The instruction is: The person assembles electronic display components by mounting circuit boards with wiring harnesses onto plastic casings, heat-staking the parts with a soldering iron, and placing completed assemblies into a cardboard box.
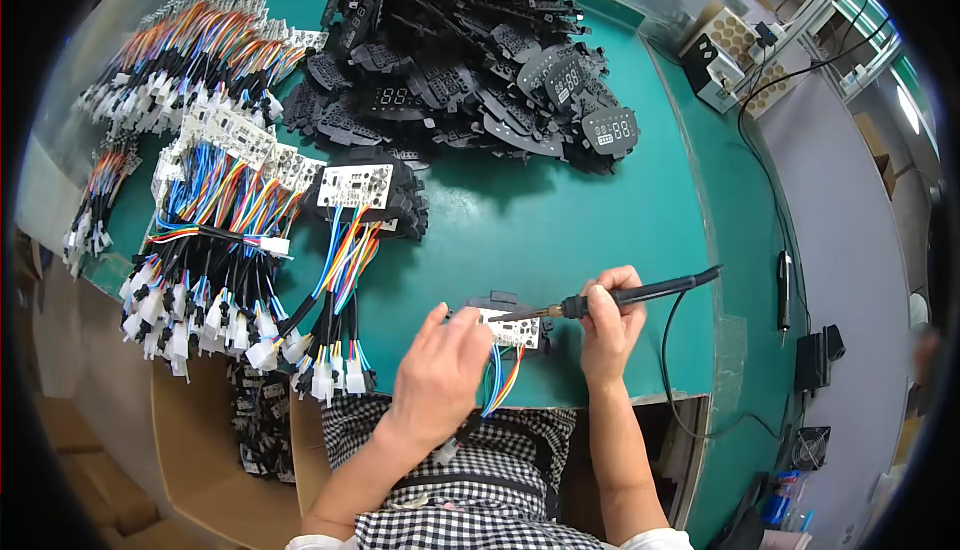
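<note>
My right hand point(610, 325) grips a soldering iron point(645, 292) by its dark handle. The iron lies nearly level, its thin tip reaching left over a white circuit board point(518, 333). This board sits on a black plastic housing point(497, 301) near the table's front edge, and blue, yellow, red and white wires point(508, 382) hang from it towards my lap. At the board's left end, my left hand point(440, 370) has its fingers bent and holds the board; the fingertips partly hide that end. Whether the tip touches the board I cannot tell.
Black display housings point(460, 80) are heaped at the back. Wired circuit boards point(230, 190) lie in bunches on the left, beside a stack of housings with boards point(355, 188). A cardboard box point(200, 440) stands below left. The iron's cable point(668, 370) loops on the right.
</note>
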Action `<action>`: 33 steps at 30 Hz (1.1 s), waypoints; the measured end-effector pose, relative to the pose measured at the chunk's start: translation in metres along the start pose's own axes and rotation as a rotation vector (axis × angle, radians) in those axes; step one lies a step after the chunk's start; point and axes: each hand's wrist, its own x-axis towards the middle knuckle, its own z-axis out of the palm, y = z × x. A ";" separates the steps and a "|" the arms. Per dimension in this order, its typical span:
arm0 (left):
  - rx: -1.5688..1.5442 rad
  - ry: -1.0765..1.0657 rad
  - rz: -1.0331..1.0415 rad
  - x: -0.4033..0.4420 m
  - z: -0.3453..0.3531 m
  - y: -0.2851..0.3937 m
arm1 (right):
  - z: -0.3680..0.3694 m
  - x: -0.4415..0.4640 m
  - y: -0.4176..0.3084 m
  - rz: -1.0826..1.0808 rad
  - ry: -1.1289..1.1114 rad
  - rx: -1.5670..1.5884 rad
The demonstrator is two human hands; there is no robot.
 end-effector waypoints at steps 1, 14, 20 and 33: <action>-0.026 0.058 -0.029 0.004 -0.003 -0.001 | -0.001 0.000 0.002 0.004 -0.058 -0.022; -0.286 0.072 -0.324 0.002 -0.002 0.001 | 0.009 -0.004 -0.001 0.055 -0.199 -0.086; -0.290 0.078 -0.323 0.000 -0.001 0.000 | 0.010 -0.003 -0.002 0.068 -0.195 -0.087; -0.255 0.089 -0.295 -0.001 0.001 -0.001 | 0.009 -0.003 -0.001 0.054 -0.213 -0.088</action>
